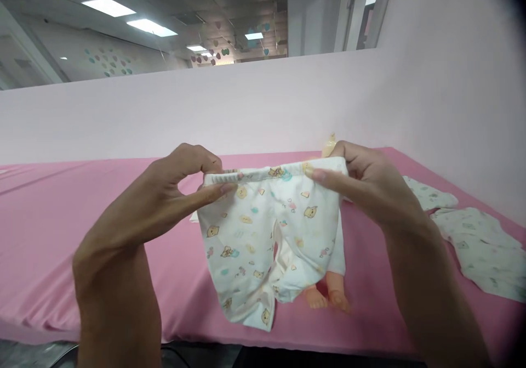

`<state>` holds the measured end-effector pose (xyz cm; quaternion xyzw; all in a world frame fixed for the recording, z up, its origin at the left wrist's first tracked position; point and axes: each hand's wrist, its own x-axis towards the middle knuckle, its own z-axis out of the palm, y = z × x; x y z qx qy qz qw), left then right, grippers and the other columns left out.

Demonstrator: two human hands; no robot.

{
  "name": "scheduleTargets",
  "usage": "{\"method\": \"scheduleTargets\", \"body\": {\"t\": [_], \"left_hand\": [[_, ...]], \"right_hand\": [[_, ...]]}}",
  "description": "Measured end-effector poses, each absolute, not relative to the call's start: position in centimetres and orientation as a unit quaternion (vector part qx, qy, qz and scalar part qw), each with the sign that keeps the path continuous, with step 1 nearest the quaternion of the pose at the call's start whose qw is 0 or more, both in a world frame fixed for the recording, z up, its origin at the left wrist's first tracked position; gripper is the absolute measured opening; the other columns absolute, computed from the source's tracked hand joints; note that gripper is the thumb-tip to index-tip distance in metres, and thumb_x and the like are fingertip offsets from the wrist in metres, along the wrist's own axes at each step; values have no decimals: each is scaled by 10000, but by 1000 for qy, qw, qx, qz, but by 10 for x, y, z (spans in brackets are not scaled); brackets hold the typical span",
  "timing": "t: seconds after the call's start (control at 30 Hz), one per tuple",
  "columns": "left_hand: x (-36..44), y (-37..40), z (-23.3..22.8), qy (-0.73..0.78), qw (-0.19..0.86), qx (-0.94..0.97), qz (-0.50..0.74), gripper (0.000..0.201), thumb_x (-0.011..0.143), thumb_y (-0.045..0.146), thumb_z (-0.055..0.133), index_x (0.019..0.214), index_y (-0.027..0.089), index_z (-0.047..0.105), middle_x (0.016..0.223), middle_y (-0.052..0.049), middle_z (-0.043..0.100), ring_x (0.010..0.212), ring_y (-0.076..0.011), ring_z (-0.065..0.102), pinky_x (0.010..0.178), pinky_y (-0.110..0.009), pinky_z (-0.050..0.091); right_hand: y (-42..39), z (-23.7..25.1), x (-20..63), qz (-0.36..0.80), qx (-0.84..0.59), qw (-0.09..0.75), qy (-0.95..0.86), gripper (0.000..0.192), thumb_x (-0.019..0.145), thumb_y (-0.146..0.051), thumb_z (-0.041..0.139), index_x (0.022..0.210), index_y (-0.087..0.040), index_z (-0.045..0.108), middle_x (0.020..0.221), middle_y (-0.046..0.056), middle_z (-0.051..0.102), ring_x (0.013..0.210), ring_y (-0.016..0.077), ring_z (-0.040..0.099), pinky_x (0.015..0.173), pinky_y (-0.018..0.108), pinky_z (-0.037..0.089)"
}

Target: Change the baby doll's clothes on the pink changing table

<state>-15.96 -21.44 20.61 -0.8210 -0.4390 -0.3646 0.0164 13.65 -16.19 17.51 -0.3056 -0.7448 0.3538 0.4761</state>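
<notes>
A pair of white baby pants (246,236), printed with small bears and other little figures, hangs upright from its waistband between my hands. My left hand (176,187) pinches the waistband at its left end, thumb in front. At the other end my right hand (365,187) grips the band the same way, thumb along the front. Behind the pants lies a baby doll; its bare feet (326,296) and a bit of white clothing show below and to the right, while the rest is hidden by the cloth.
A pink sheet (102,236) covers the padded surface. More white printed baby clothes (476,242) lie at the right. A pale yellow object (329,146), partly hidden, stands behind my right hand. A low white wall (184,115) runs along the back, with another wall at the right.
</notes>
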Motion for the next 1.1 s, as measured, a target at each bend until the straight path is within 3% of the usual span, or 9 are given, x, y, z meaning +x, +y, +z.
{"method": "scheduleTargets", "body": {"t": [0.17, 0.33, 0.53, 0.67, 0.83, 0.9, 0.97, 1.03, 1.1], "left_hand": [[-155, -221, 206, -397, -158, -764, -484, 51, 854, 201, 691, 834, 165, 660, 1136, -84, 676, 937, -201, 659, 676, -276, 534], [-145, -218, 201, -362, -319, -658, -578, 127, 828, 190, 732, 790, 173, 613, 667, 16, 612, 558, -87, 580, 477, -181, 456], [-111, -213, 196, -384, -404, -560, -613, 213, 828, 254, 738, 707, 141, 603, 665, 19, 588, 564, -47, 537, 501, -146, 453], [-86, -226, 184, -386, -376, -565, -625, 137, 824, 298, 740, 857, 173, 694, 791, -17, 671, 670, -104, 612, 600, -211, 537], [-78, -244, 175, -390, -289, -610, -627, 212, 862, 319, 694, 1063, 257, 726, 1069, -42, 701, 1040, -221, 652, 870, -338, 573], [-82, -245, 173, -394, -241, -633, -621, 341, 859, 312, 698, 1199, 301, 679, 1245, -39, 649, 1202, -252, 585, 976, -377, 532], [-84, -242, 166, -404, -201, -639, -623, 634, 815, 293, 748, 1400, 369, 516, 1412, -30, 543, 1319, -264, 497, 1041, -402, 490], [-83, -238, 153, -413, -244, -638, -603, 871, 755, 279, 803, 1496, 400, 361, 1476, -44, 485, 1344, -283, 475, 1031, -420, 495], [-76, -234, 135, -413, -389, -637, -523, 887, 725, 282, 825, 1491, 350, 383, 1425, -82, 541, 1276, -308, 540, 969, -430, 531]], "right_hand": [[-162, 176, 127, 384, -316, 548, -672, 333, 778, -478, 764, 791, -240, 532, 666, -19, 538, 597, 136, 542, 490, 260, 412], [-152, 167, 116, 412, -297, 576, -641, 320, 795, -437, 747, 813, -254, 485, 637, -42, 486, 547, 117, 483, 471, 251, 393], [-178, 158, 102, 334, -362, 631, -599, 258, 856, -432, 662, 867, -254, 475, 641, -35, 484, 524, 126, 464, 430, 258, 353], [-208, 157, 86, 355, -335, 598, -636, 278, 845, -438, 681, 896, -243, 491, 703, -24, 548, 589, 129, 525, 481, 263, 424], [-210, 154, 79, 404, -264, 561, -672, 426, 762, -364, 779, 1068, -268, 499, 954, 17, 623, 857, 176, 625, 662, 305, 534], [-202, 155, 83, 400, -269, 572, -663, 335, 821, -369, 717, 1050, -269, 494, 936, 15, 616, 848, 178, 632, 649, 306, 532], [-194, 158, 90, 405, -264, 595, -642, 248, 875, -374, 646, 1034, -278, 481, 927, 9, 612, 825, 178, 642, 624, 302, 523], [-188, 163, 96, 418, -242, 626, -612, 223, 902, -364, 604, 1064, -297, 466, 982, 9, 621, 852, 184, 655, 625, 302, 521], [-183, 168, 102, 427, -230, 647, -588, 227, 910, -357, 587, 1092, -311, 458, 1048, 14, 626, 888, 192, 664, 633, 303, 522]]}}
